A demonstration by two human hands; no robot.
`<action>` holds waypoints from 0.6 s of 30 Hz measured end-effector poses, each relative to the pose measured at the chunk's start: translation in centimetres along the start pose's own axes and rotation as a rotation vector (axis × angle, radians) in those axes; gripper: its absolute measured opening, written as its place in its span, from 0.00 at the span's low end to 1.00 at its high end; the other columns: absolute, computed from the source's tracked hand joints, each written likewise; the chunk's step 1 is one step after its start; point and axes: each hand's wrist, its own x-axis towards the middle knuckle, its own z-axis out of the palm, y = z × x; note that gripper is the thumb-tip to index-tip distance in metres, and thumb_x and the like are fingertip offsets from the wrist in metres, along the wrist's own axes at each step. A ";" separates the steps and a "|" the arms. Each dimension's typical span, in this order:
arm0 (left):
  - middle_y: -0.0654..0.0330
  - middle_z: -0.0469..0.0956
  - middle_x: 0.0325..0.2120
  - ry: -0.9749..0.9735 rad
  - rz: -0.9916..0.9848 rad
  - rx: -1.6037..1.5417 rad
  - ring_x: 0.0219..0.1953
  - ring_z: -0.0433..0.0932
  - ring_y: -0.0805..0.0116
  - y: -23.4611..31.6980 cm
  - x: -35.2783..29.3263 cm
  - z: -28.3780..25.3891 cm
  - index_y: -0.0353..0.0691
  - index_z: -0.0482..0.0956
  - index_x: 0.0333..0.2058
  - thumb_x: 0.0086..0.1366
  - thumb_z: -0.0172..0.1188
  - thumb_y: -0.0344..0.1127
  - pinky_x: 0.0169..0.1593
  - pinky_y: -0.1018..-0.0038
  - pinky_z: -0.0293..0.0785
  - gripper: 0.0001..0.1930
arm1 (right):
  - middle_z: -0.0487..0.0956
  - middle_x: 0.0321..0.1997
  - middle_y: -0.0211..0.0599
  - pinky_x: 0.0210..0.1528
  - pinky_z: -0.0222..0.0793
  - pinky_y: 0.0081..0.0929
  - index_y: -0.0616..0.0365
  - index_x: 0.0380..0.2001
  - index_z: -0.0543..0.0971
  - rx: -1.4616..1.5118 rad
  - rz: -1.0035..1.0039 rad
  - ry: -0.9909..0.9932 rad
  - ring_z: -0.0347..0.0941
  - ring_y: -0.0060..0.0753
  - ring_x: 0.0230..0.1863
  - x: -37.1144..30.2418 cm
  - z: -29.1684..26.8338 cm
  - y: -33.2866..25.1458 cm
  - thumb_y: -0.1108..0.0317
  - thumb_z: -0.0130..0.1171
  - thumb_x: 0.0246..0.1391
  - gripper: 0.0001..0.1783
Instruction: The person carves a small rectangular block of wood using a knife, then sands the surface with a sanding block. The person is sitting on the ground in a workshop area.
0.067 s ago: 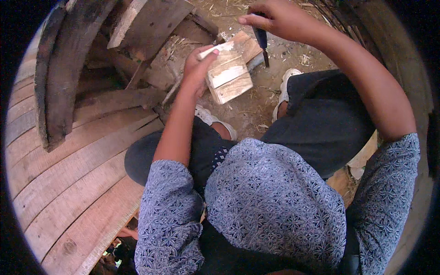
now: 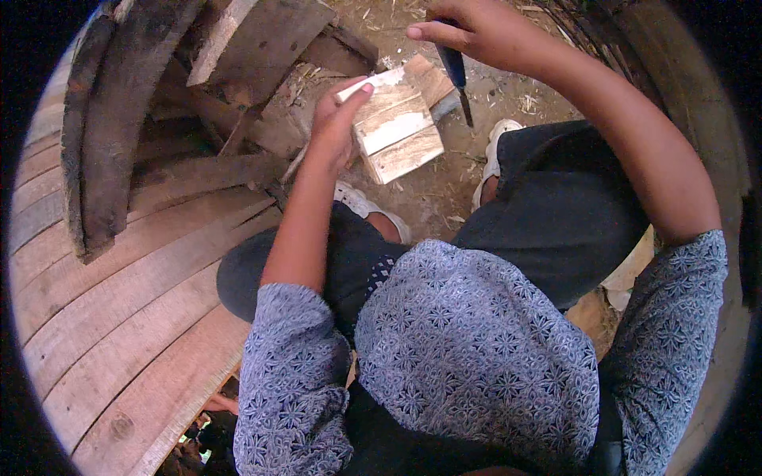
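Observation:
My left hand (image 2: 337, 119) grips the left edge of a pale wooden block (image 2: 401, 127), thumb on top. Grooves cross the block's face, and whitish patches lie between them. At its far right side shows a browner piece of wood (image 2: 431, 82); whether the two touch I cannot tell. My right hand (image 2: 464, 24) is raised to the right of the block, closed around the dark handle of a chisel (image 2: 454, 67). Its narrow blade points down, apart from the block. The hand covers the upper end of the handle.
Slatted planks (image 2: 143, 301) form a wooden surface at my left. Dark rough boards (image 2: 262, 47) lean at the far left. Wood shavings are scattered over the dirt floor (image 2: 516, 91). My feet in pale shoes (image 2: 494, 151) stand below the block.
The block has shifted slightly and turned a little in my left hand. The chisel's tip has moved slightly down and to the right.

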 end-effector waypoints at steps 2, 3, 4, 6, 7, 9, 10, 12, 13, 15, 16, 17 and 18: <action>0.51 0.78 0.46 -0.078 -0.010 -0.084 0.47 0.78 0.64 3.7 -1.2 0.8 0.30 0.73 0.51 0.63 0.65 0.35 0.52 0.69 0.75 0.21 | 0.75 0.25 0.53 0.34 0.67 0.46 0.67 0.29 0.77 -0.043 -0.193 0.186 0.72 0.52 0.27 0.5 -0.4 -0.9 0.45 0.51 0.63 0.30; 0.51 0.77 0.47 -0.072 0.037 -0.098 0.48 0.77 0.65 5.2 -2.6 1.0 0.30 0.73 0.51 0.63 0.64 0.35 0.52 0.69 0.74 0.21 | 0.73 0.24 0.47 0.33 0.67 0.38 0.65 0.28 0.76 0.132 -0.148 0.235 0.70 0.42 0.26 0.6 -0.7 -1.6 0.45 0.51 0.64 0.28; 0.51 0.77 0.47 -0.091 0.110 -0.131 0.49 0.77 0.65 6.7 -4.1 1.1 0.31 0.73 0.51 0.63 0.64 0.36 0.53 0.69 0.74 0.21 | 0.73 0.25 0.45 0.32 0.67 0.36 0.64 0.28 0.75 0.272 -0.077 0.218 0.70 0.38 0.27 0.6 -0.9 -2.2 0.46 0.51 0.64 0.28; 0.52 0.76 0.47 -0.020 0.248 0.021 0.49 0.76 0.66 8.9 -7.0 1.3 0.31 0.72 0.52 0.62 0.66 0.38 0.53 0.69 0.73 0.24 | 0.74 0.26 0.41 0.31 0.67 0.30 0.62 0.28 0.75 0.554 0.056 0.180 0.70 0.31 0.27 0.0 -1.7 -3.7 0.46 0.51 0.65 0.26; 0.53 0.76 0.47 -0.018 0.339 0.083 0.50 0.75 0.66 10.0 -8.2 1.1 0.32 0.72 0.52 0.61 0.66 0.39 0.54 0.69 0.72 0.25 | 0.75 0.26 0.37 0.29 0.66 0.28 0.62 0.34 0.76 0.567 0.064 0.182 0.70 0.26 0.27 -0.2 -1.7 -4.7 0.49 0.54 0.63 0.22; 0.54 0.76 0.47 0.081 0.513 0.340 0.50 0.74 0.67 11.9 -10.2 0.6 0.32 0.72 0.53 0.59 0.69 0.40 0.54 0.70 0.71 0.28 | 0.75 0.23 0.33 0.25 0.65 0.24 0.60 0.37 0.78 0.588 0.071 0.202 0.70 0.21 0.23 -0.9 -1.5 -6.3 0.53 0.59 0.60 0.18; 0.54 0.75 0.47 0.118 0.613 0.466 0.50 0.74 0.67 12.4 -10.9 0.4 0.33 0.71 0.54 0.57 0.70 0.41 0.55 0.70 0.70 0.29 | 0.75 0.19 0.31 0.23 0.64 0.24 0.59 0.34 0.80 0.603 0.057 0.207 0.69 0.20 0.20 -1.1 -1.2 -7.0 0.54 0.61 0.58 0.17; 0.55 0.74 0.48 0.129 0.680 0.481 0.50 0.74 0.66 12.9 -11.6 0.5 0.34 0.70 0.54 0.53 0.73 0.41 0.55 0.69 0.70 0.33 | 0.74 0.17 0.34 0.23 0.63 0.27 0.57 0.26 0.80 0.436 -0.035 0.172 0.68 0.26 0.18 -1.3 -0.6 -8.1 0.47 0.66 0.52 0.22; 0.55 0.74 0.48 0.125 0.717 0.488 0.50 0.74 0.66 12.7 -11.6 0.9 0.34 0.70 0.54 0.52 0.74 0.39 0.55 0.69 0.70 0.33 | 0.74 0.15 0.35 0.22 0.63 0.29 0.57 0.22 0.79 0.330 -0.040 0.149 0.68 0.29 0.17 -1.5 -0.3 -8.2 0.43 0.68 0.48 0.25; 0.54 0.73 0.49 0.101 0.745 0.436 0.51 0.74 0.65 12.5 -11.8 1.2 0.34 0.69 0.55 0.50 0.75 0.35 0.56 0.69 0.70 0.35 | 0.73 0.15 0.37 0.23 0.64 0.31 0.57 0.20 0.79 0.328 -0.129 0.206 0.69 0.31 0.17 -1.3 0.4 -8.7 0.45 0.69 0.47 0.24; 0.54 0.73 0.49 0.084 0.742 0.431 0.51 0.74 0.65 12.4 -11.9 1.2 0.34 0.69 0.55 0.50 0.75 0.34 0.56 0.69 0.70 0.35 | 0.73 0.15 0.39 0.24 0.65 0.32 0.57 0.19 0.78 0.300 -0.152 0.212 0.69 0.32 0.18 -1.2 0.6 -8.8 0.46 0.70 0.47 0.24; 0.54 0.73 0.49 0.070 0.735 0.430 0.52 0.74 0.65 12.4 -11.9 1.2 0.34 0.69 0.55 0.49 0.75 0.33 0.56 0.69 0.70 0.35 | 0.73 0.16 0.41 0.25 0.66 0.34 0.59 0.21 0.79 0.303 -0.160 0.192 0.71 0.36 0.19 -1.0 0.9 -8.9 0.47 0.70 0.47 0.24; 0.54 0.73 0.49 0.053 0.726 0.434 0.52 0.74 0.65 12.4 -12.0 1.2 0.34 0.69 0.55 0.49 0.75 0.32 0.56 0.69 0.70 0.35 | 0.74 0.16 0.42 0.25 0.66 0.35 0.59 0.22 0.79 0.321 -0.159 0.195 0.72 0.37 0.19 -0.8 0.9 -8.9 0.47 0.69 0.47 0.23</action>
